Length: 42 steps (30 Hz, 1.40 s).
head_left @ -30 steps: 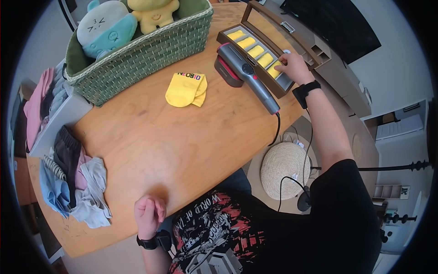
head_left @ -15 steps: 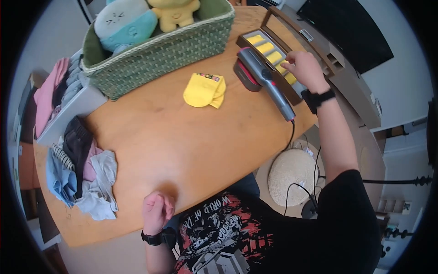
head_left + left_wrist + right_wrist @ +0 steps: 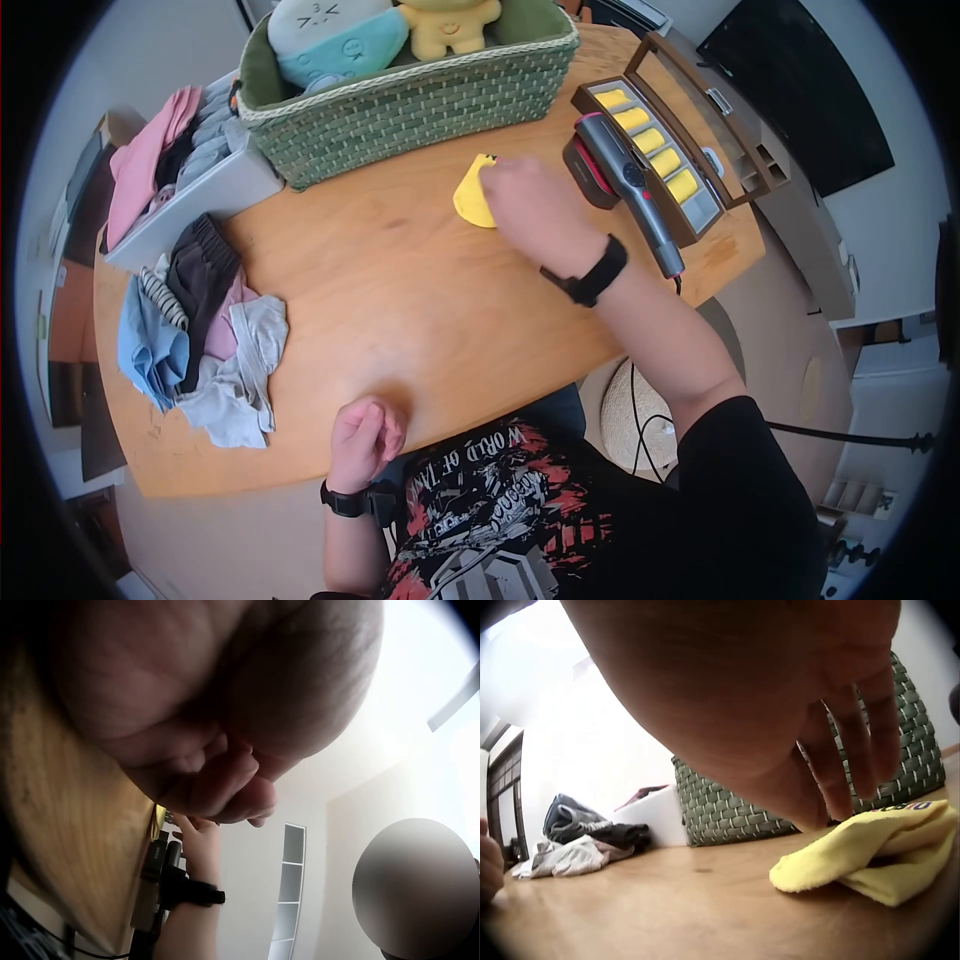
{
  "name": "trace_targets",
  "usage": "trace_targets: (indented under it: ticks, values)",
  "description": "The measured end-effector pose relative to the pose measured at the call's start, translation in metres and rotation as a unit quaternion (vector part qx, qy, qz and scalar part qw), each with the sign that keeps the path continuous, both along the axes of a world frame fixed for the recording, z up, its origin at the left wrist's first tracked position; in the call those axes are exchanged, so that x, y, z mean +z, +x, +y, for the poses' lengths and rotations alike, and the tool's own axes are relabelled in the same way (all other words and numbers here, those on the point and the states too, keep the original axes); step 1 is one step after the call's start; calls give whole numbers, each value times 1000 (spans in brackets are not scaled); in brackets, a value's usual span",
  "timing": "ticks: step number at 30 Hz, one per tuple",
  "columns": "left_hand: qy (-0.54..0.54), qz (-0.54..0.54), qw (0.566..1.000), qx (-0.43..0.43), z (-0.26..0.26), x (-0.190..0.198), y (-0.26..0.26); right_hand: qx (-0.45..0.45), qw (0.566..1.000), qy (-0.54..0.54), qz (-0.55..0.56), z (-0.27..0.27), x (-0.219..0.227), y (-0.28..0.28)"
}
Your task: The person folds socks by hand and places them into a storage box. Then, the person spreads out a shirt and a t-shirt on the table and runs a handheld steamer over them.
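One second ago the right hand (image 3: 530, 205) was at the near end of the wooden compartment box (image 3: 660, 150); it is now sitting over the yellow sock (image 3: 468, 195) in the middle of the table (image 3: 400, 310), well apart from the box. In the right wrist view the fingers (image 3: 851, 761) are hanging relaxed and spread just above the folded sock (image 3: 870, 851); whether they are touching it cannot be told, and nothing is gripped. The left hand (image 3: 365, 440) is resting where it was, at the near table edge, fingers curled into a loose fist holding nothing (confirmed in the left wrist view (image 3: 217, 772)).

The head camera is now sitting lower over the table, so everything is appearing shifted up and right in the frame.

Surface: round wooden table. A handheld steamer (image 3: 625, 185) is lying just beside the box, whose five yellow rolls (image 3: 650, 140) are showing under the raised lid. A green woven basket (image 3: 420, 95) holding two plush toys (image 3: 335, 35) is standing at the far side, close to the sock. A heap of clothes (image 3: 200, 330) is lying at the left edge. A grey bin (image 3: 190, 195) of folded garments is standing beside the basket.
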<state>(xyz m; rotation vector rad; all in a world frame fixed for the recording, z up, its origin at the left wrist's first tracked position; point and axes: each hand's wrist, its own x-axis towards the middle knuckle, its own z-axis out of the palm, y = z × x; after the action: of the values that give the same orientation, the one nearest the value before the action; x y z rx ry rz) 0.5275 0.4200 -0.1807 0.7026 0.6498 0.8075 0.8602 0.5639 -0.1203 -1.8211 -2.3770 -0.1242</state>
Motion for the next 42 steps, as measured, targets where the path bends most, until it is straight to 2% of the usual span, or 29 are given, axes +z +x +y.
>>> trace_targets:
  ticks: [2, 7, 10, 12, 13, 15, 17, 18, 19, 21, 23, 25, 28, 30, 31, 34, 35, 37, 38, 39, 41, 42]
  values:
    - [6, -9, 1000, 1, 1, -2, 0, 5, 997, 7, 71, 3, 20, 8]
    - [10, 11, 999, -29, 5, 4, 2, 79, 997, 14, 9, -1, -1, 18]
    - [-9, 17, 999, -27, 4, 4, 1, 38, 998, -49, -17, 3, -1, 19]
    - [-9, -6, 1000, -19, 3, 0, 0, -46, 991, -67, 110, 5, 12, 21]
    - [-10, -6, 1000, -15, 3, -1, -1, -43, 991, -68, 110, 7, 22, 22]
    - [-7, -11, 1000, -21, 4, -1, 0, -104, 941, -21, 322, 14, 42, 26]
    - [1, -3, 1000, -16, 4, 0, 3, -67, 840, -44, 536, 23, 49, 35]
    - [9, 7, 1000, -15, 4, 1, 5, -59, 793, -61, 603, 22, 56, 36]
    - [9, 6, 1000, -13, 5, 1, 5, -57, 794, -62, 603, 20, 64, 34]
    - [3, 3, 1000, -21, 4, 0, 4, -61, 726, -104, 677, 12, 78, 29]
    - [-8, -10, 1000, -15, 4, -1, 3, -57, 728, -112, 674, 1, 89, 20]
    - [-19, -21, 1000, -8, 4, 1, 2, -27, 745, -176, 643, -9, 97, 14]
    - [-6, -30, 999, -13, 4, 10, 7, 9, 734, -239, 635, -28, 101, -4]
    - [127, 72, 989, 13, 8, 21, 13, 44, 716, -298, 630, -41, 104, -17]
    - [117, 76, 990, 13, 9, 25, 13, 41, 710, -306, 633, -44, 102, -22]
    - [72, 102, 992, 16, 15, 33, 15, 80, 643, -396, 651, -47, 88, -31]
    - [65, 106, 992, 16, 15, 32, 15, 78, 637, -400, 654, -42, 76, -33]
    - [69, 189, 978, 49, 13, 28, 15, 20, 731, -308, 608, -29, 42, -37]
    - [99, 269, 955, 81, 12, 22, 17, -1, 768, -229, 598, -24, 19, -36]
    - [93, 273, 954, 80, 11, 21, 15, -4, 764, -234, 601, -25, 0, -33]
    - [116, 371, 918, 84, 9, 21, 11, -19, 847, -118, 518, -28, -26, -25]
    - [124, 394, 906, 98, 6, 20, 10, -19, 844, -126, 520, -36, -23, -27]
